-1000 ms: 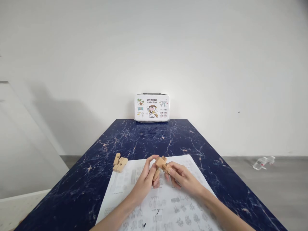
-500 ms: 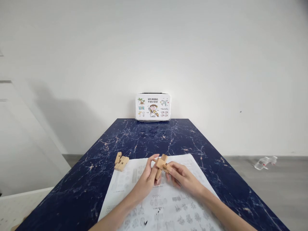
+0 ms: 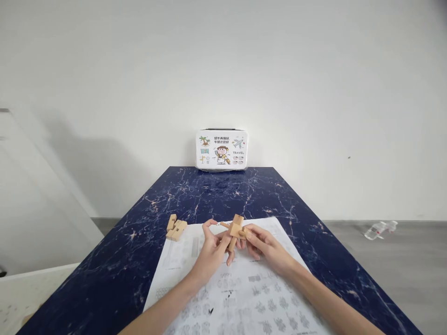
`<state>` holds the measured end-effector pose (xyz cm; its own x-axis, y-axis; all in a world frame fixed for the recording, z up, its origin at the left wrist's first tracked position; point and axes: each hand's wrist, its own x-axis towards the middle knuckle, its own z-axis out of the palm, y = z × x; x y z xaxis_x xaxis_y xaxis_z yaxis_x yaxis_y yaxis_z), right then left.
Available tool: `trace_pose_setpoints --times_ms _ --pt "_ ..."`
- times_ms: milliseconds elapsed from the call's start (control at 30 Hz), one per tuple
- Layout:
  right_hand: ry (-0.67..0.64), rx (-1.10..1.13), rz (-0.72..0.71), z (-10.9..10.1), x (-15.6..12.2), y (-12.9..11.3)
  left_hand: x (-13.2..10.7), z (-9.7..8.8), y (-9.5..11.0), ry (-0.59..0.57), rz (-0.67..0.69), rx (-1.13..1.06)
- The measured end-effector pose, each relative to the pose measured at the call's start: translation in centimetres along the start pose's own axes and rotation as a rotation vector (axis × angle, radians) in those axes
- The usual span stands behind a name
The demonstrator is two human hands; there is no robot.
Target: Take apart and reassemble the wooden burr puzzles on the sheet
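A partly interlocked wooden burr puzzle (image 3: 236, 228) is held between both hands, above a printed paper sheet (image 3: 223, 298). My left hand (image 3: 213, 244) grips its near left side with the thumb on the wood, while the index finger is lifted and bent away. A thin wooden arm sticks out leftward toward that finger. My right hand (image 3: 262, 243) pinches the puzzle's right end between thumb and fingers. Left of the hands, a few notched wooden pieces (image 3: 176, 229) lie together at the sheet's upper left corner.
The dark blue marble-patterned table (image 3: 216, 190) narrows toward the wall. A white case with cartoon prints (image 3: 222, 150) stands at its far edge. On the floor to the right lies a clear plastic bottle (image 3: 377, 230). A pale surface (image 3: 38, 291) shows at lower left.
My left index finger has lifted off the puzzle and bent outward, exposing its left arm. The puzzle has turned slightly in the hands. The whole view has shifted a little.
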<state>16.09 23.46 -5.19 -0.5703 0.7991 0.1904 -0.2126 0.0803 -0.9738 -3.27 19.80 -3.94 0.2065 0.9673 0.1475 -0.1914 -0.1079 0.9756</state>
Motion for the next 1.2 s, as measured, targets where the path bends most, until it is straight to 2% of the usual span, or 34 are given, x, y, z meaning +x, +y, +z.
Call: trace_pose_setpoints --times_ms 167,533,733,833,1000,1200 --pt "0.034 -0.053 0.02 0.1 0.0 -0.1 0.3 -0.1 0.2 0.036 -0.046 -0.004" --pt "0.091 -0.092 0.023 0.5 -0.2 -0.1 0.7 -0.9 -0.3 -0.008 -0.102 -0.075" --pt "0.1 -0.117 0.004 0.3 -0.3 0.0 0.6 -1.0 -0.3 -0.108 -0.103 0.014" --pt "0.046 -0.205 0.027 -0.1 -0.4 -0.2 0.5 -0.9 -0.6 -0.113 -0.095 0.047" --pt "0.062 -0.33 0.013 -0.3 -0.3 -0.3 0.2 -0.8 -1.3 -0.105 -0.047 0.236" --pt "0.068 -0.294 0.025 -0.3 -0.3 -0.2 -0.5 -0.3 0.3 -0.213 -0.069 0.256"
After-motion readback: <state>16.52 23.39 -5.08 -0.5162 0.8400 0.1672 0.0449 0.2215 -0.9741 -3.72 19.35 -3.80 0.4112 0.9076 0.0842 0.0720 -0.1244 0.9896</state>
